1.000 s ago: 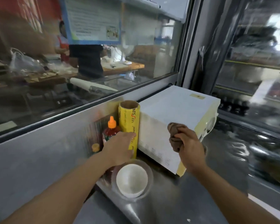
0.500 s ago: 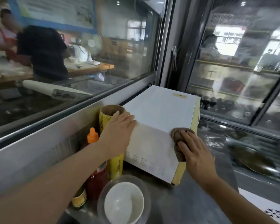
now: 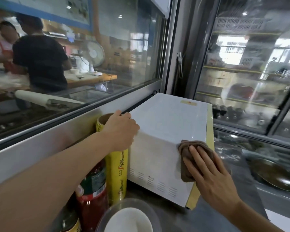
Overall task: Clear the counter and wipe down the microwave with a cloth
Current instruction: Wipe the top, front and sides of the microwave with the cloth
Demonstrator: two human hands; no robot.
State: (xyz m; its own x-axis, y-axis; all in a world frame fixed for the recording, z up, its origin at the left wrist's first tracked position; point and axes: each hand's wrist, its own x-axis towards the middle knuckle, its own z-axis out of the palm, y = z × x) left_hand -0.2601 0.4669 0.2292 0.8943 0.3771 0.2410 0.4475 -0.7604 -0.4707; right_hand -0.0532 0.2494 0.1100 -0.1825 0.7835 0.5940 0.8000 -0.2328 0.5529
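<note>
A white microwave (image 3: 167,124) with a yellowish front stands on the steel counter (image 3: 213,215), its vented side facing me. My right hand (image 3: 208,171) presses a brown cloth (image 3: 184,158) flat against that side near the front upper corner, fingers straight. My left hand (image 3: 120,129) rests on the microwave's rear top corner, fingers curved over the edge. It hides the top of a yellow cling-film roll (image 3: 117,174) standing just behind it.
A red sauce bottle (image 3: 92,188) and a dark bottle (image 3: 70,220) stand left of the roll. A clear bowl with a white dish (image 3: 129,220) sits at the bottom edge. A glass partition (image 3: 74,72) runs along the left; a glass-door fridge (image 3: 248,67) is behind.
My left hand moved from the cling-film roll up onto the microwave's rear corner. My right hand flattened, spreading the cloth against the microwave's side. The view moved closer.
</note>
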